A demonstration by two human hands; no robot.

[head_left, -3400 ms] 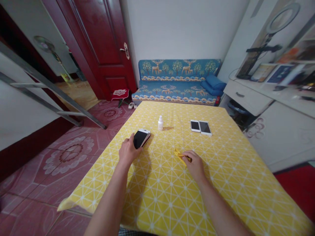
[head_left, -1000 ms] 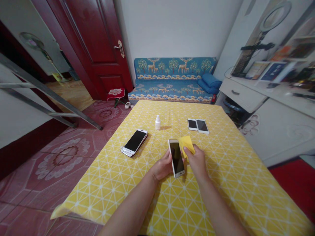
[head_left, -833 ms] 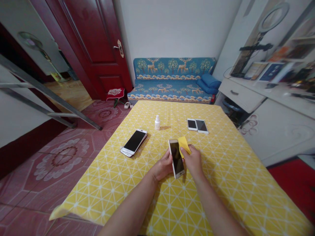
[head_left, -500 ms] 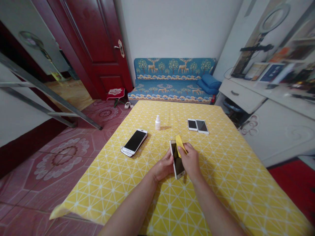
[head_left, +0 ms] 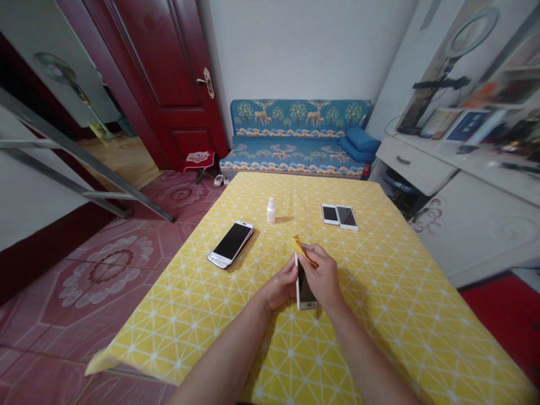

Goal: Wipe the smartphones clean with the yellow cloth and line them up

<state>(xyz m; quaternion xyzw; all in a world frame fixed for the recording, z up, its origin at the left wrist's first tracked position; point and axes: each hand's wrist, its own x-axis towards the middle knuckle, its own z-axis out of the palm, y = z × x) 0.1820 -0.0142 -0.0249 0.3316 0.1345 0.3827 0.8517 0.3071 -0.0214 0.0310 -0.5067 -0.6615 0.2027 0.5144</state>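
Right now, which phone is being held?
The phone in the left hand, with the yellow cloth at its far end; no hand touches the other phones.

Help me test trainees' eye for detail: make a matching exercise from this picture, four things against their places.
1. Small white bottle
2. Thin yellow cloth
3. Lone white-edged, dark-screened phone
4. Blue deer-patterned sofa

A. Before the pale far wall
B. In the right hand
C. Upright on the yellow patterned tablecloth
D. In the left hand

Pairs: 1-C, 2-B, 3-D, 4-A

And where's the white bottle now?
In the head view, the white bottle stands near the middle, between the stacked phones at left and the phone pair at right.
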